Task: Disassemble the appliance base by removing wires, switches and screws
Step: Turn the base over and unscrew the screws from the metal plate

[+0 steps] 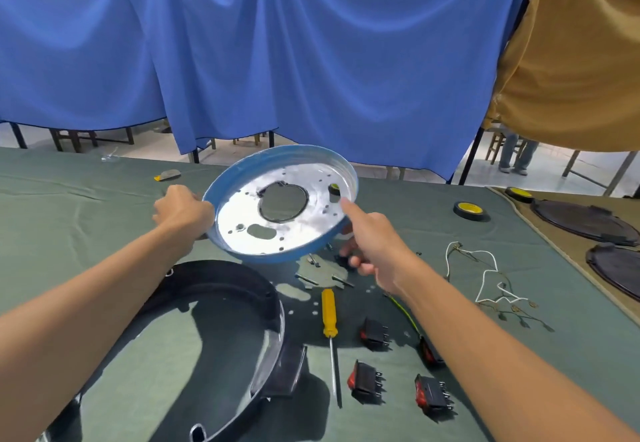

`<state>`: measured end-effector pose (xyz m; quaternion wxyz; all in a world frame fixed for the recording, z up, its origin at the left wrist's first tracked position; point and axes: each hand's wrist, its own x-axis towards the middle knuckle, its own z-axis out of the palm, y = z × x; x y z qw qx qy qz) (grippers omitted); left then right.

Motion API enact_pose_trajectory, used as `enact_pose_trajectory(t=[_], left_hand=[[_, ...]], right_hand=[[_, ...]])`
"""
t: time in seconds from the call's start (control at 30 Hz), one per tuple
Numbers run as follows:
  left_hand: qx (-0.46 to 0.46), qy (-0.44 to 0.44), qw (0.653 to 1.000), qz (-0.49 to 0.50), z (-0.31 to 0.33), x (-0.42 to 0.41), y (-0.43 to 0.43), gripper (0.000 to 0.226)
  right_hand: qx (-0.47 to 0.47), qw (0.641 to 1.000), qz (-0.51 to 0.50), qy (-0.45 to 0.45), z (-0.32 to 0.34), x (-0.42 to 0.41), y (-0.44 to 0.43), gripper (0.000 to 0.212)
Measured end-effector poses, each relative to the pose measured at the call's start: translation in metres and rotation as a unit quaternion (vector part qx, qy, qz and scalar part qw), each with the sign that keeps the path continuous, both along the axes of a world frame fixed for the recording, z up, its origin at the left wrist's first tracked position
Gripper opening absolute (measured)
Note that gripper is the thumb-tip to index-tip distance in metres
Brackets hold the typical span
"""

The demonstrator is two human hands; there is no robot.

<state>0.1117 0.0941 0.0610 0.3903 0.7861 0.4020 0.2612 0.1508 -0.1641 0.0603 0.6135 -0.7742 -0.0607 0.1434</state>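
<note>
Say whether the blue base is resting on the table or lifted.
Lifted, tilted: left hand and right hand hold the blue base above the table.

Black housing (221, 270) partly off-frame

Your pan (242, 215) is bright blue on its outer wall and plain shiny silver inside, over a counter (69, 206) clothed in flat grey-green. At 6 o'clock from it the screwdriver (328, 313) has a yellow handle, and at 5 o'clock the switches (365, 381) are black with red rockers. At 3 o'clock sits a black tape roll (468, 209) with a yellow face, and plain blue drapes (311, 61) hang at 12.
</note>
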Motion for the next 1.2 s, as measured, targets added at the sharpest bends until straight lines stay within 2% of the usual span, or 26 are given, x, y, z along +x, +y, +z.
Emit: enact_pose_trajectory(t=[0.1,0.17,0.27,0.33,0.53,0.67,0.77,0.9,1.0,1.03,1.07,1.2], left_hand=[[-0.051,-0.016,0.998,0.024,-0.005,0.005,0.0,0.02],[-0.064,-0.024,0.997,0.037,-0.008,0.007,0.002,0.016],[-0.079,-0.03,0.995,0.043,-0.008,0.009,0.009,0.013],[-0.084,-0.028,0.995,0.04,-0.009,0.01,0.012,0.012],[-0.042,0.03,0.998,0.022,-0.029,0.009,0.027,0.002],[-0.002,0.093,0.996,-0.015,-0.04,0.006,0.038,0.012],[0.043,0.145,0.987,-0.058,-0.044,0.001,0.042,0.019],[0.068,0.179,0.976,-0.103,-0.04,-0.002,0.045,0.024],[0.106,0.205,0.967,-0.105,-0.037,-0.007,0.041,0.026],[0.119,0.213,0.965,-0.1,-0.037,-0.008,0.04,0.027],[0.133,0.221,0.961,-0.095,-0.037,-0.01,0.038,0.028],[0.183,0.208,0.957,-0.081,-0.035,-0.018,0.028,0.029]], right_hand=[[-0.006,1.0,0.028,-0.004,-0.001,-0.001,0.019,0.04],[-0.014,0.999,-0.015,-0.036,-0.002,-0.001,0.033,0.029],[-0.052,0.991,-0.092,-0.088,-0.004,0.003,0.052,0.035],[-0.072,0.989,-0.089,-0.097,-0.007,0.006,0.066,0.036],[-0.074,0.995,-0.065,-0.027,-0.016,0.021,0.089,0.037],[-0.142,0.987,-0.06,-0.036,-0.026,0.027,0.097,0.043],[-0.145,0.988,-0.056,-0.026,-0.03,0.029,0.099,0.051],[-0.201,0.979,-0.022,-0.03,-0.031,0.028,0.09,0.037],[-0.313,0.936,0.002,-0.164,-0.023,0.023,0.08,0.022],[-0.344,0.915,0.036,-0.208,-0.018,0.021,0.078,0.012],[-0.363,0.898,0.086,-0.232,-0.012,0.016,0.076,0.012],[-0.413,0.843,0.285,-0.194,0.004,-0.012,0.076,0.033]])
